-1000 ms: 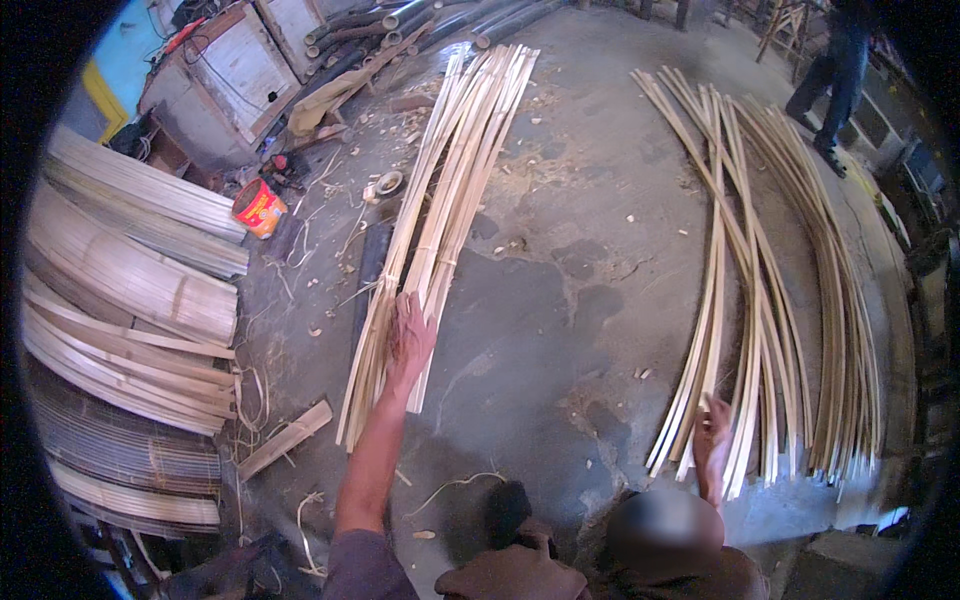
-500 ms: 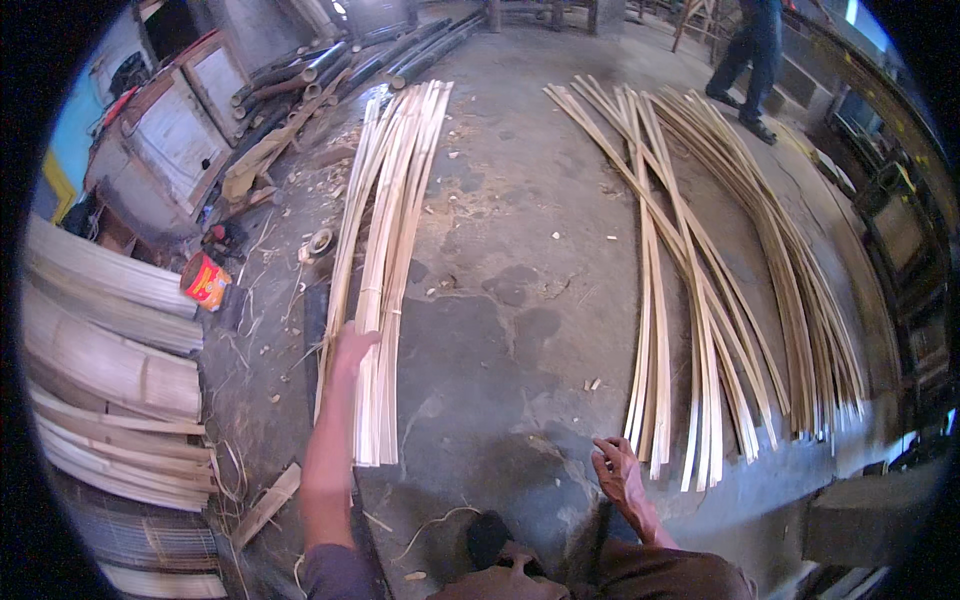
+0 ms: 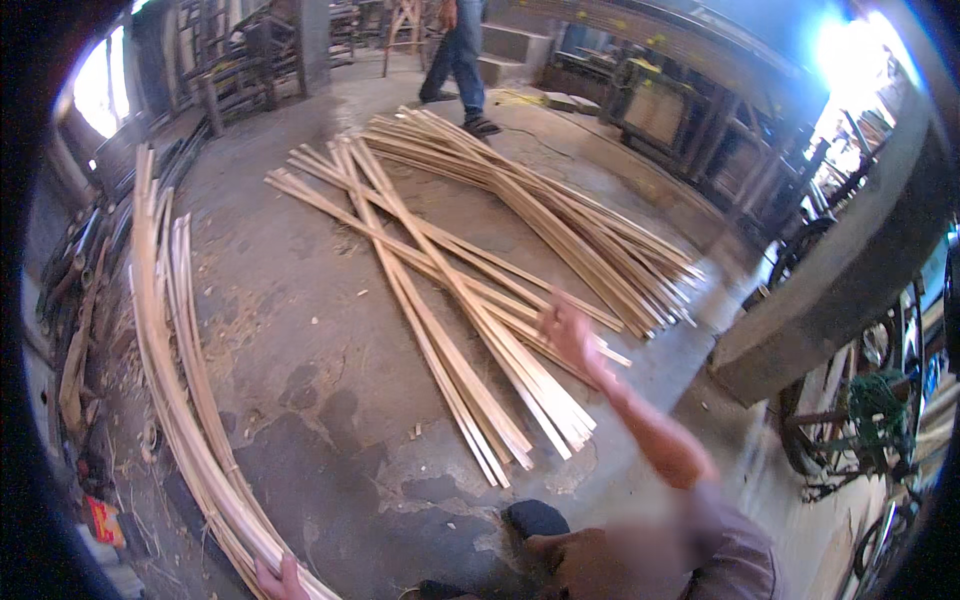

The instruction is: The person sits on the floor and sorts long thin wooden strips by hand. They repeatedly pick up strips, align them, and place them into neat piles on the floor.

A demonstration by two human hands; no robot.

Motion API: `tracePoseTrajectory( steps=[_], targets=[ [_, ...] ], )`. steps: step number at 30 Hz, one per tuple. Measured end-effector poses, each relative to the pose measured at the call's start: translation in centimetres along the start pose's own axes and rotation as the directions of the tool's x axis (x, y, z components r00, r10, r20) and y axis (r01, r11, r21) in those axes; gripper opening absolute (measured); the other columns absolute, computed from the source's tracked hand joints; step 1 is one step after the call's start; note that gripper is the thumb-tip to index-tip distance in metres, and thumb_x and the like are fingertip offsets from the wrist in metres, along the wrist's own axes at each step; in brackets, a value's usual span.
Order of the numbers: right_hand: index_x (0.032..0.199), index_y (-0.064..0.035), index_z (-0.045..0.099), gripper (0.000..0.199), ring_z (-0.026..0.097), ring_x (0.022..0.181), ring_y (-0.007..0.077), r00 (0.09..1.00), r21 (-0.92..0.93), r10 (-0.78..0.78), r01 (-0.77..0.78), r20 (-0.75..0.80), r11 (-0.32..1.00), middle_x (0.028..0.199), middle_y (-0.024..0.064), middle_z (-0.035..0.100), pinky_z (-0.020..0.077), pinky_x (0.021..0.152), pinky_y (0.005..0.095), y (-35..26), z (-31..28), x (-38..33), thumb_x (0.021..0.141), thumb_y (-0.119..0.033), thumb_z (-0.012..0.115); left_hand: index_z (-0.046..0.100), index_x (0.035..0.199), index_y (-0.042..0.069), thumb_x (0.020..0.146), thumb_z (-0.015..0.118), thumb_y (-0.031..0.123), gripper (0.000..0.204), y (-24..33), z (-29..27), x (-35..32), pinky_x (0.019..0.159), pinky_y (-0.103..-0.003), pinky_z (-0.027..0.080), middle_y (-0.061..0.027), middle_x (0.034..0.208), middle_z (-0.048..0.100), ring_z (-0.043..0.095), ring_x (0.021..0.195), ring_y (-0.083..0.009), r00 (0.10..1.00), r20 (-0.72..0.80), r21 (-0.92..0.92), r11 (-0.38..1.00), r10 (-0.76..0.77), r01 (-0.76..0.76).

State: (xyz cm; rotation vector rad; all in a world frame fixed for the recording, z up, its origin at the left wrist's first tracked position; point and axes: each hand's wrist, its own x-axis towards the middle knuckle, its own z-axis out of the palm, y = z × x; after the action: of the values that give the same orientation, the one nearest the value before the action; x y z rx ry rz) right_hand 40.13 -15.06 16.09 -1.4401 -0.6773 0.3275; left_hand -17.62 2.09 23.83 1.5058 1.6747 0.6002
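Note:
My left hand (image 3: 283,580) is at the lower edge, its fingers closed around the near end of a long bundle of bamboo strips (image 3: 165,330) on the left side of the floor. Part of that hand is cut off by the picture's rim. My right hand (image 3: 570,335) reaches out over the crossed bamboo strips (image 3: 400,285) in the middle. It is slightly blurred, with fingers apart and nothing in them; whether it touches the strips I cannot tell. Beyond it lies a thicker, darker bundle of bamboo strips (image 3: 545,205).
A person in jeans (image 3: 460,65) stands past the far end of the strips. To the right a thick concrete post (image 3: 790,310) rises beside a metal frame with green material (image 3: 878,410). Dark poles and a red tin (image 3: 103,522) lie along the left. Wood scraps dot the floor.
The view has swung to the right. My right hand has moved from low by my knee, up and out over the middle strips. My left hand now holds the left bundle nearer its close end.

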Motion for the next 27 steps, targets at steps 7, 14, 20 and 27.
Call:
tracePoseTrajectory(
  steps=[7, 14, 20, 27],
  targets=[
    [0.127, -0.0039, 0.058, 0.035, 0.058, 0.065, 0.0159, 0.851, -0.365, -0.423, 0.304, -0.311, 0.88, 0.069, 0.0094, 0.062, 0.0481, 0.056, 0.0353, -22.6, -0.9, 12.1, 0.097, -0.02, 0.051, 0.051, 0.129, -0.013, 0.083, 0.077, 0.036, 0.071, -1.1, 0.7, -2.2, 0.1, -0.039, 0.041, -0.0294, 0.127, 0.055, 0.055, 0.111, -0.0391, 0.992, -0.081, -0.008, 0.995, 0.097, -0.098],
    [0.104, -0.0034, 0.065, 0.022, 0.062, 0.07, 0.0265, 0.921, -0.402, -0.168, 0.31, 0.352, 0.861, 0.08, 0.0151, 0.064, 0.0498, 0.062, 0.0404, -6.8, 11.3, 0.8, 0.094, -0.022, 0.056, 0.057, 0.122, -0.006, 0.084, 0.076, 0.019, 0.049, 1.0, 6.5, -0.4, 0.079, -0.04, 0.049, -0.0164, 0.096, 0.061, 0.058, 0.084, -0.0302, 0.971, -0.05, -0.331, 0.914, 0.233, -0.237],
    [0.128, -0.0005, 0.048, 0.056, 0.061, 0.101, 0.034, 0.605, -0.213, 0.215, -0.077, 0.766, 0.974, 0.11, 0.0254, 0.062, 0.0473, 0.089, 0.0454, 0.6, 23.4, -20.4, 0.098, -0.048, 0.051, 0.052, 0.11, -0.006, 0.087, 0.062, 0.015, 0.033, 1.5, 14.1, 3.2, 0.068, -0.034, 0.048, -0.0114, 0.09, 0.058, 0.059, 0.074, -0.0191, 0.983, 0.03, -0.526, 0.839, 0.183, -0.14],
    [0.145, 0.0003, 0.029, 0.094, 0.051, 0.117, 0.028, 0.56, -0.096, 0.364, -0.45, 0.745, 0.888, 0.127, 0.0204, 0.053, 0.04, 0.101, 0.0401, -0.4, 22.5, -24.6, 0.085, -0.064, 0.062, 0.053, 0.112, -0.004, 0.088, 0.064, 0.018, 0.034, -0.9, 21.7, 3.4, 0.064, -0.034, 0.05, -0.0113, 0.084, 0.06, 0.06, 0.071, -0.0195, 0.984, 0.144, -0.617, 0.787, 0.105, 0.007]
  ],
)
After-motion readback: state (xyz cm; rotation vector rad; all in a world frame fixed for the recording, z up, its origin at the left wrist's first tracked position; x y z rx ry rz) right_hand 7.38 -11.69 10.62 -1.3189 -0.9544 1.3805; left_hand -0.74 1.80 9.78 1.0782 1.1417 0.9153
